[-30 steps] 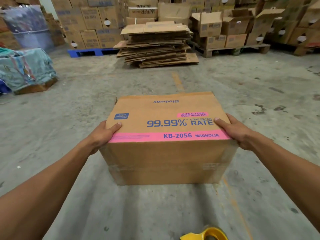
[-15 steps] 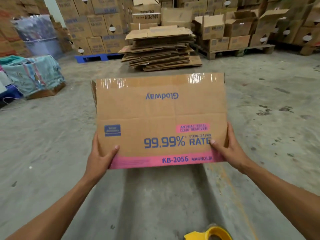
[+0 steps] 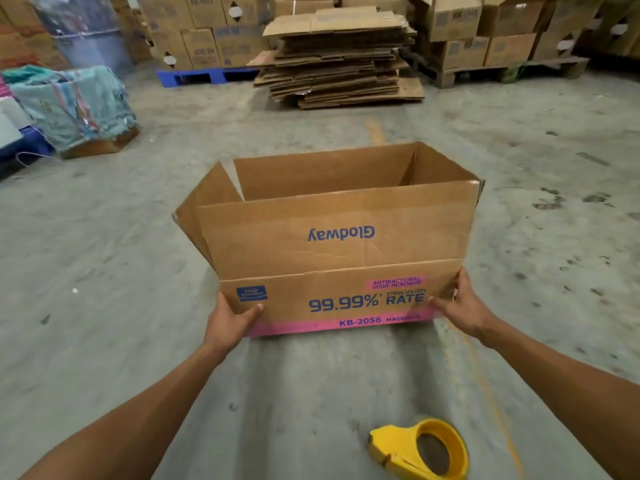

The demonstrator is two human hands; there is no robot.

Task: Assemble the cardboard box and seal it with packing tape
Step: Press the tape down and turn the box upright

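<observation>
**Clerk:** Warehouse, concrete floor (image 3: 104,306), head view. Upper centre of frame: stack of flattened cartons (image 3: 339,64). Upper right: wooden pallet (image 3: 512,69) loaded with boxes. Upper left: blue pallet (image 3: 204,76). Far left: cloth-covered bundle (image 3: 74,109).

**Checker:** Item in hand?

**Clerk:** Cardboard box (image 3: 339,237), centre of frame, open side up with four flaps raised. Its lower edge is near the floor; whether it touches, I cannot tell. Long axis runs left to right across the frame. Near wall faces the camera, print upside down: "Glodway", "99.99% RATE", "KB-2056", pink band along the low edge. Interior bare brown; bottom hidden by the near flap.

**Checker:** Hands?

**Clerk:** Left hand (image 3: 230,315) grips the lower left corner, thumb on the printed face. Right hand (image 3: 460,308) grips the lower right corner likewise. Both clamped on the box, one at each end.

**Checker:** Tape?

**Clerk:** Yellow tape dispenser (image 3: 420,450), lower right of frame, lying on the floor, well apart from the box and below it in frame. It lies below the right forearm, so the right hand looks better placed.

**Checker:** Judgement?

**Clerk:** Top flaps want folding before tape; dispenser untouched.
</observation>
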